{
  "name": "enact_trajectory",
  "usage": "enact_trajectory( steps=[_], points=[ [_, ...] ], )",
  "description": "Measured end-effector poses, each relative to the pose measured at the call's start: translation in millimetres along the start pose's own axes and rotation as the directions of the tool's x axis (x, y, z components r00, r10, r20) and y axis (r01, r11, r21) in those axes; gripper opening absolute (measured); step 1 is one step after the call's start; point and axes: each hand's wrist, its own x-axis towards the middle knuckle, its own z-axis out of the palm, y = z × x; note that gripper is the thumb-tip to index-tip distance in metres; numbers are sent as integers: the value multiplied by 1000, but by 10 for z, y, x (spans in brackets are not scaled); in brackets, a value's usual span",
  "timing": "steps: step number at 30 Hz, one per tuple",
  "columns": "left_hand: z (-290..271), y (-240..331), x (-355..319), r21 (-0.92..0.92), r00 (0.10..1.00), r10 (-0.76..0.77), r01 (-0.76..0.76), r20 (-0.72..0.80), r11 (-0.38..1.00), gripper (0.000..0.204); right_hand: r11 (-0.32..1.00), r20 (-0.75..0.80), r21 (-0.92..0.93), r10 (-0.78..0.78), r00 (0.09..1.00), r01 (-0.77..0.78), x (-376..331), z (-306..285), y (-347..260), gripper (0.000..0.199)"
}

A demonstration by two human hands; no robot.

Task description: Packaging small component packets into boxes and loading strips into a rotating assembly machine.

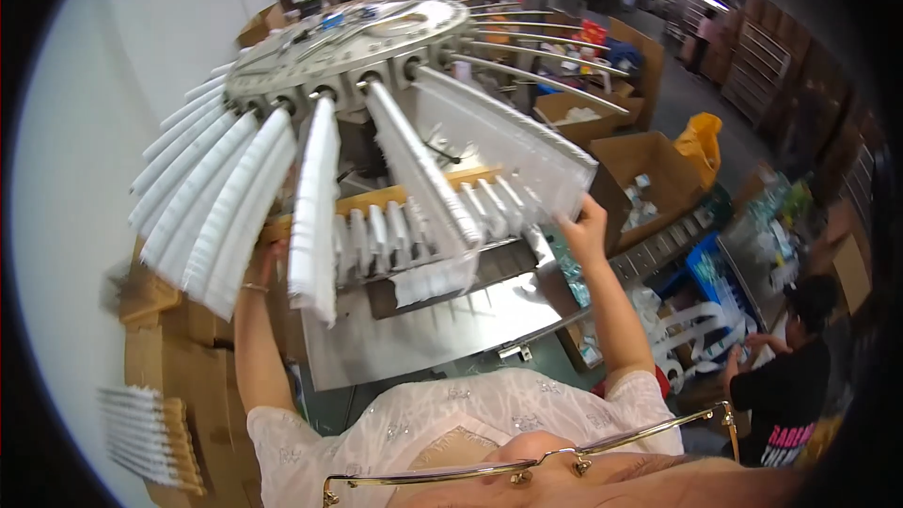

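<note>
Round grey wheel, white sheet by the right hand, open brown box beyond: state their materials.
Round grey wheel: probably metal, semi-glossy; bright highlights show. White sheet by the right hand: thin plastic or fabric, faint sheen; its semi-sheer look and blur leave that open. Open brown box: likely cardboard, matte; plain tan walls.

- A factory or workshop hall, judging by machinery and cartons.
- Eleven o'clock: a big round metal machine (367, 52) with white-covered rods (315, 198).
- Half past one: ceiling lights (715, 3) deep in the hall.
- Three o'clock: an open carton (675, 165).
- Four o'clock: a co-worker (781, 386) beside heaped plastic (693, 322).
</note>
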Motion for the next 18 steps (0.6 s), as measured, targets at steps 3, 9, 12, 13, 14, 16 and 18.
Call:
enact_trajectory(
  steps=[3,9,12,13,14,16,18],
  points=[
    [-36,-98,-393,-453,978,179,-112,106,884,36,1000,13,3,12,1000,-12,-60,-54,-67,19],
    [510,607,-1012,-339,961,-242,185,-136,922,37,974,-200,184,170,965,-133,-518,-136,69,18],
    [834,514,-1506,850,879,380,-418,289,321,35,854,279,-485,-55,959,190,-789,37,20,19],
    [931,465,-1611,830,884,355,-428,303,358,37,825,410,-476,-96,907,303,-732,169,-150,28],
    [1060,435,-1665,808,887,336,-439,318,392,39,843,428,-467,-49,902,268,-731,278,-157,33],
    [1405,684,-1597,581,843,440,-534,310,614,41,741,479,-575,-40,877,347,-732,348,-26,37],
    [1510,771,-1573,783,855,340,-503,390,365,33,748,474,-557,-71,878,361,-730,342,-41,30]
  ],
)
